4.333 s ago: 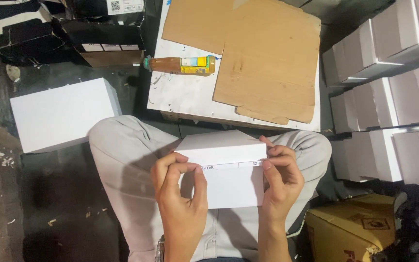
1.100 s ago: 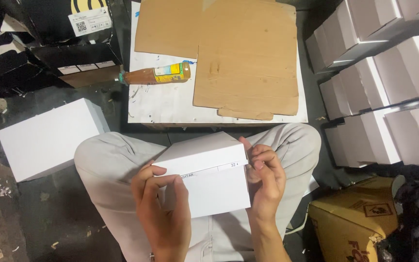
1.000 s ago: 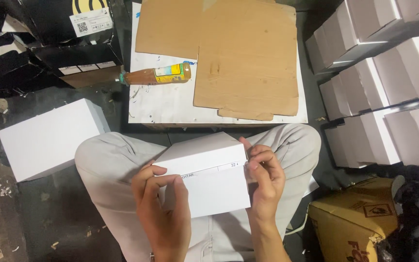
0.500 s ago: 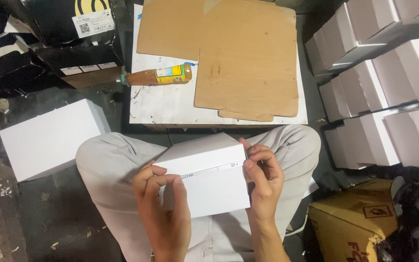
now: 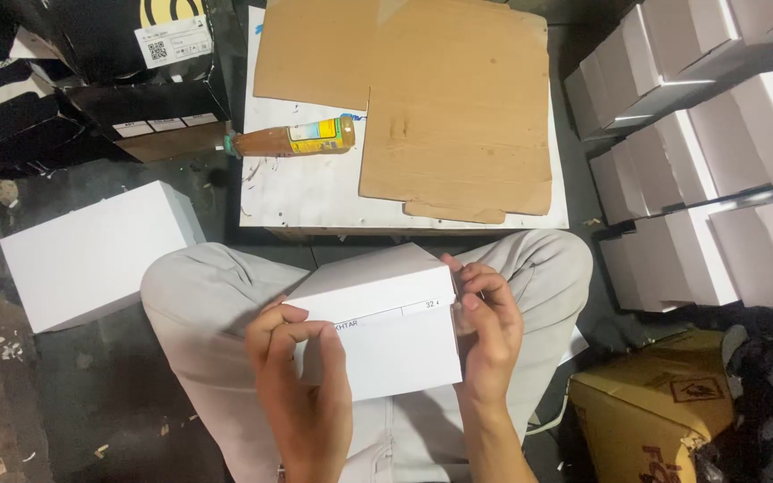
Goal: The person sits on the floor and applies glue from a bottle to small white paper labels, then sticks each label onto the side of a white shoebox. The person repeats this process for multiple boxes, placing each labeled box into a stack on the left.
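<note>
Head view: the left hand (image 5: 301, 394) and the right hand (image 5: 487, 335) each had a closed grip on opposite ends of a white box (image 5: 378, 331), held over the lap, just short of the low desk (image 5: 315, 192). Judgement: fingers should press the lid edges evenly, keeping corners square.

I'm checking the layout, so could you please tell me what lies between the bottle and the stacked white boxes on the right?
In the head view, brown cardboard sheets on the white board lie between the bottle and the stacked boxes.
</note>
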